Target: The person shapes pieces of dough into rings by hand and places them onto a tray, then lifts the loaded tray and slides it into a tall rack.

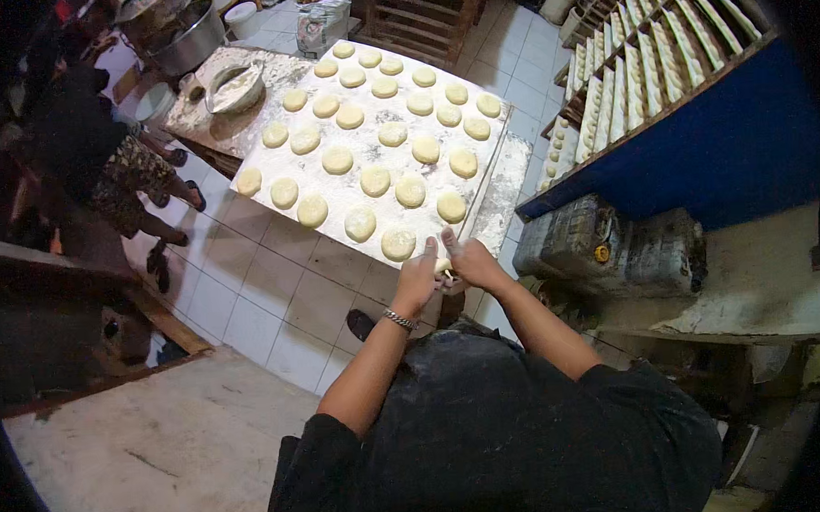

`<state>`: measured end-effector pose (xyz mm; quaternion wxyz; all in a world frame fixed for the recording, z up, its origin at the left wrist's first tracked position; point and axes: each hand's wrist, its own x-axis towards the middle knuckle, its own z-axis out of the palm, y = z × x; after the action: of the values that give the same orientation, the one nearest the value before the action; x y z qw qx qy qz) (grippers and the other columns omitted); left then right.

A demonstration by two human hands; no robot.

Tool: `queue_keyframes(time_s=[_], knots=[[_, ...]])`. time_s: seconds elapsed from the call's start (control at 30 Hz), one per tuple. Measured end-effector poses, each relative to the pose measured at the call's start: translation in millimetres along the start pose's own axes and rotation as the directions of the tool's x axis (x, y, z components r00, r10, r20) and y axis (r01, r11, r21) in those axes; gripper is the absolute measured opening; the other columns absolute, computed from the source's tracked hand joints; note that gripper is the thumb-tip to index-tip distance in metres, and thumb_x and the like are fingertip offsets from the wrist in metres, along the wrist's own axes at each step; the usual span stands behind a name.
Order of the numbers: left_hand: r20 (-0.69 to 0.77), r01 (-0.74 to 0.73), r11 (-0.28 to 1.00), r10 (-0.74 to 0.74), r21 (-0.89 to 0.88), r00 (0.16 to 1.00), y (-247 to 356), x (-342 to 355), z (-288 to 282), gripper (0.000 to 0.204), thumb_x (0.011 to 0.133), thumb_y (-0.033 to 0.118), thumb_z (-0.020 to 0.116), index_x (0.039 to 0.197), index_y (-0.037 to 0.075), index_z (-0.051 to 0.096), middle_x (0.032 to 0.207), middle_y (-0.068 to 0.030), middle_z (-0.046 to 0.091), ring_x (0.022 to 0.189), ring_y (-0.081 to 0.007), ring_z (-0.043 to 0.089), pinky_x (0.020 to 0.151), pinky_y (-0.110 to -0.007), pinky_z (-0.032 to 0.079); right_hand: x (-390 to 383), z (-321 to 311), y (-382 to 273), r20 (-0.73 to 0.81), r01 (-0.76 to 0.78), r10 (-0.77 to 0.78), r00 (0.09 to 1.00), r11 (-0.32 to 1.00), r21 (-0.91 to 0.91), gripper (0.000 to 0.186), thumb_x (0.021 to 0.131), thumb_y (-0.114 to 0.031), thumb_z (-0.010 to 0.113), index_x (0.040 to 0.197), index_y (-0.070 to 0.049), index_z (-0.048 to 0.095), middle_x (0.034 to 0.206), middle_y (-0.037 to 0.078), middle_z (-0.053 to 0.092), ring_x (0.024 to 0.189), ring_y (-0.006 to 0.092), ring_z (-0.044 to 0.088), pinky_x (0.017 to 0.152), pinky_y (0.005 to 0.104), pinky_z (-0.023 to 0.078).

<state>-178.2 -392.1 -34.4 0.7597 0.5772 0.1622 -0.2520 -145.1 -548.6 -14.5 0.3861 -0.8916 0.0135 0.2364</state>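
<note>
Just past the near corner of a flour-dusted board, my left hand (416, 278) and my right hand (474, 262) are together, thumbs pointing up and forward. Between them they grip a small pale piece of dough (443, 265), mostly covered by the fingers. My left wrist wears a chain bracelet (400, 318). The white floured board (364, 151) carries several rows of flat, round dough pieces. Closest to my hands lies one dough round (398, 245), with another dough round (451, 207) a little beyond it.
A metal bowl (235, 88) stands on a floury table left of the board. To the right, a slanted rack (636, 81) holds trays of dough pieces above dark jerrycans (569, 242). Another person (85, 147) stands at the left. A pale worktop (180, 440) lies near left.
</note>
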Motion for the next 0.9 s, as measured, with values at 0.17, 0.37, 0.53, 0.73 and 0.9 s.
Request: queue_keyframes(time_s=[0.17,0.37,0.53,0.73,0.9], knots=[[0.183,-0.093,0.983,0.063,0.158,0.981,-9.0,-8.8,-27.0,0.082,0.1,0.07,0.032,0.087,-0.003,0.068,0.066,-0.005,0.06,0.056,-0.013,0.054,0.052,-0.028,0.044,-11.3,28.4,-12.8,0.003,-0.075,0.081,0.997,0.907,0.414,0.093,0.095,-0.078,0.03,0.066,0.004,0.061,0.056,0.016,0.059,0.056,0.0265,0.06,0.058,0.0426,0.048],[0.333,-0.585,0.626,0.482,0.516,0.81,-48.3,-2.0,-44.5,0.073,0.105,0.061,0.027,0.078,0.004,0.064,0.063,-0.0014,0.056,0.058,-0.0171,0.055,0.056,-0.034,0.043,-23.7,47.2,13.6,-0.075,0.063,-0.05,0.996,0.982,0.18,0.087,0.098,-0.074,0.024,0.072,0.0,0.061,0.062,0.009,0.06,0.053,0.0223,0.051,0.055,0.0403,0.043],[0.425,-0.131,0.96,0.229,-0.248,0.876,-37.2,7.5,-46.2,0.051,0.101,0.05,0.052,0.091,0.002,0.066,0.087,-0.0051,0.067,0.079,-0.0142,0.063,0.069,-0.032,0.05,-36.7,33.9,38.9,0.134,-0.173,0.111,0.985,0.562,0.809,0.075,0.096,-0.07,0.038,0.096,0.0,0.066,0.079,0.003,0.066,0.073,0.0152,0.06,0.069,0.0345,0.049],[0.303,-0.162,0.94,0.067,0.3,0.951,-22.5,1.4,-41.5,0.029,0.086,0.015,0.074,0.108,-0.001,0.066,0.096,-0.0029,0.068,0.085,-0.0085,0.061,0.075,-0.025,0.051,-26.3,-36.5,30.3,0.311,-0.219,0.046,0.949,0.805,0.551,0.025,0.082,-0.015,0.078,0.101,0.001,0.071,0.089,0.005,0.071,0.079,0.0114,0.064,0.074,0.0286,0.05],[-0.193,-0.074,0.957,0.02,-0.28,0.981,-36.0,25.7,11.0,0.027,0.089,0.018,0.072,0.105,-0.003,0.066,0.092,-0.0072,0.068,0.087,-0.0145,0.067,0.076,-0.027,0.052,51.7,-11.7,81.6,0.267,-0.118,-0.068,0.961,0.774,0.622,0.041,0.081,-0.018,0.079,0.112,0.007,0.068,0.093,0.01,0.072,0.081,0.0169,0.068,0.076,0.0296,0.053]])
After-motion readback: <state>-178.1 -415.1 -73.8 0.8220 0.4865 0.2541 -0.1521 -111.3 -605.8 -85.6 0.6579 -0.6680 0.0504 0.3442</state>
